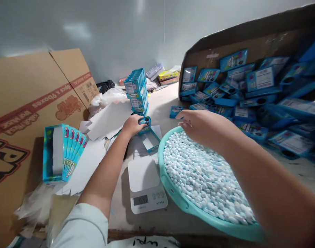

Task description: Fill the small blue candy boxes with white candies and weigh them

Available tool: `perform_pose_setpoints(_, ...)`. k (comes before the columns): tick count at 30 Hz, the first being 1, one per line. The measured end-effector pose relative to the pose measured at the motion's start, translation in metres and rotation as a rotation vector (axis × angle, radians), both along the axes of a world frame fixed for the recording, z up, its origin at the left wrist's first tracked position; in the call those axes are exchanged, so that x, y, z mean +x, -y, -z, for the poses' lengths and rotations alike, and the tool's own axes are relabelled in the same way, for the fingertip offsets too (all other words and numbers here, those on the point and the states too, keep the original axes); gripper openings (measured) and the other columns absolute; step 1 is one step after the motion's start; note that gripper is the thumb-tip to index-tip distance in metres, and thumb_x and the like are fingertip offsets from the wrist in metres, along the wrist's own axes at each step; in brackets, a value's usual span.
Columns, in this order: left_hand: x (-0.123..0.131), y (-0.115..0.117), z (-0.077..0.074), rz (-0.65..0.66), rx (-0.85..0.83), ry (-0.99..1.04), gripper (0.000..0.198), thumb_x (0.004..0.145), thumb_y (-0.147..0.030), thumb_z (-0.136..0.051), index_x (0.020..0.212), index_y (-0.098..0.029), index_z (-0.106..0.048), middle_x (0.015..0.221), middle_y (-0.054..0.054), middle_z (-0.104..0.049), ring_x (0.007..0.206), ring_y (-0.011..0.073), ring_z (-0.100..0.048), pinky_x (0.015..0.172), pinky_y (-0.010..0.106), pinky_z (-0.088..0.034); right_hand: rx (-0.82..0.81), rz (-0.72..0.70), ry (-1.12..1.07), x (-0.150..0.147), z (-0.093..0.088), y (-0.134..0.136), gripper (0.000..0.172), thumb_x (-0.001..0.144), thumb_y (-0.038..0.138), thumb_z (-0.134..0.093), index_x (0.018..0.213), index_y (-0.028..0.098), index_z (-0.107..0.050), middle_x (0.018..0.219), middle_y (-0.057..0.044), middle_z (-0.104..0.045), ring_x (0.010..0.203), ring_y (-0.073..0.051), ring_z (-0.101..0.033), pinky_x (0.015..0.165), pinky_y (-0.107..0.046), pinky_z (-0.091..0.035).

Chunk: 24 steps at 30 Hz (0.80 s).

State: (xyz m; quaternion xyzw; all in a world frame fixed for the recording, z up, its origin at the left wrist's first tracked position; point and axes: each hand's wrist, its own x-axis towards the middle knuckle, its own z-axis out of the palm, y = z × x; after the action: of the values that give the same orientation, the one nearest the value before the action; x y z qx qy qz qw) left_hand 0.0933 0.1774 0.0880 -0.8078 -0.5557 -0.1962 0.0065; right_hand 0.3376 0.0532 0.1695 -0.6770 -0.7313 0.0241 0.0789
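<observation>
My left hand (133,125) is closed around a small blue candy box (146,126), at the foot of a stack of similar blue boxes (137,90). Just in front of it lies an open blue tray box (153,140). My right hand (199,124) is above the far rim of a turquoise basin (170,187) full of pale blue and white candies (199,168). Its fingers are bent and apart, with nothing visible between them. Close to those fingertips, a single blue candy box (175,111) lies on the table.
A white digital scale (144,174) sits left of the basin. On the right, a large carton (211,44) lies on its side, spilling blue boxes. A big cardboard box (38,93) stands at left, beside a blue display box with fanned packs (69,151) and white card sheets (109,120).
</observation>
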Motion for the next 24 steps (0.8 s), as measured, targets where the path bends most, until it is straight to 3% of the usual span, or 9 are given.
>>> perform_pose_setpoints(6, 0.005, -0.006, 0.029, 0.022, 0.106, -0.032, 0.031, 0.082, -0.031, -0.079, 0.112, -0.021, -0.077, 0.113, 0.012, -0.070, 0.113, 0.0329, -0.064, 0.097, 0.046, -0.051, -0.055, 0.235, 0.018, 0.087, 0.000, -0.045, 0.038, 0.095, 0.027, -0.050, 0.127, 0.019, -0.069, 0.123, -0.015, -0.073, 0.102, -0.027, -0.069, 0.074, -0.033, -0.046)
perform_pose_setpoints(10, 0.005, -0.011, 0.046, 0.050, 0.161, 0.039, 0.022, 0.087, -0.032, -0.072, 0.102, -0.018, -0.075, 0.106, 0.011, -0.069, 0.101, 0.0274, -0.068, 0.091, 0.038, -0.054, -0.130, 0.334, 0.056, 0.149, 0.022, -0.072, 0.030, 0.090, 0.019, -0.059, 0.113, 0.008, -0.075, 0.118, -0.025, -0.073, 0.106, -0.032, -0.069, 0.078, -0.036, -0.048)
perform_pose_setpoints(12, 0.003, -0.013, 0.053, 0.052, 0.192, 0.084, 0.015, 0.089, -0.031, -0.068, 0.093, -0.018, -0.074, 0.106, 0.011, -0.069, 0.101, 0.0266, -0.069, 0.090, 0.037, -0.054, -0.143, 0.304, 0.035, 0.168, 0.037, -0.081, 0.033, 0.090, 0.024, -0.064, 0.118, 0.009, -0.074, 0.123, -0.025, -0.071, 0.109, -0.032, -0.068, 0.082, -0.035, -0.049)
perform_pose_setpoints(16, -0.003, -0.006, 0.066, 0.038, 0.231, 0.135, 0.012, 0.085, -0.030, -0.072, 0.080, -0.021, -0.068, 0.098, 0.011, -0.073, 0.106, 0.0309, -0.068, 0.103, 0.046, -0.048, -0.104, 0.198, -0.059, 0.172, 0.065, -0.108, 0.054, 0.094, 0.047, -0.060, 0.142, 0.021, -0.059, 0.144, -0.015, -0.061, 0.122, -0.030, -0.064, 0.096, -0.033, -0.050)
perform_pose_setpoints(19, -0.002, 0.002, 0.070, -0.009, 0.240, 0.166, 0.015, 0.082, -0.030, -0.074, 0.075, -0.022, -0.064, 0.089, 0.010, -0.074, 0.102, 0.0322, -0.068, 0.106, 0.051, -0.044, -0.106, 0.192, -0.137, 0.155, 0.084, -0.139, 0.076, 0.086, 0.060, -0.066, 0.150, 0.022, -0.050, 0.151, -0.019, -0.054, 0.132, -0.038, -0.056, 0.103, -0.043, -0.048)
perform_pose_setpoints(21, 0.002, 0.006, 0.067, -0.043, 0.246, 0.198, 0.015, 0.080, -0.029, -0.073, 0.073, -0.022, -0.062, 0.087, 0.009, -0.074, 0.098, 0.0316, -0.068, 0.109, 0.055, -0.040, -0.129, 0.229, -0.191, 0.145, 0.092, -0.158, 0.084, 0.077, 0.057, -0.075, 0.148, 0.020, -0.050, 0.149, -0.023, -0.053, 0.132, -0.044, -0.055, 0.103, -0.051, -0.048)
perform_pose_setpoints(24, 0.007, 0.015, 0.057, -0.102, 0.280, 0.281, 0.020, 0.082, -0.031, -0.070, 0.069, -0.022, -0.056, 0.091, 0.008, -0.074, 0.100, 0.0316, -0.067, 0.116, 0.064, -0.027, -0.146, 0.264, -0.288, 0.139, 0.091, -0.173, 0.083, 0.070, 0.041, -0.083, 0.144, 0.019, -0.054, 0.145, -0.026, -0.055, 0.126, -0.047, -0.058, 0.098, -0.057, -0.050)
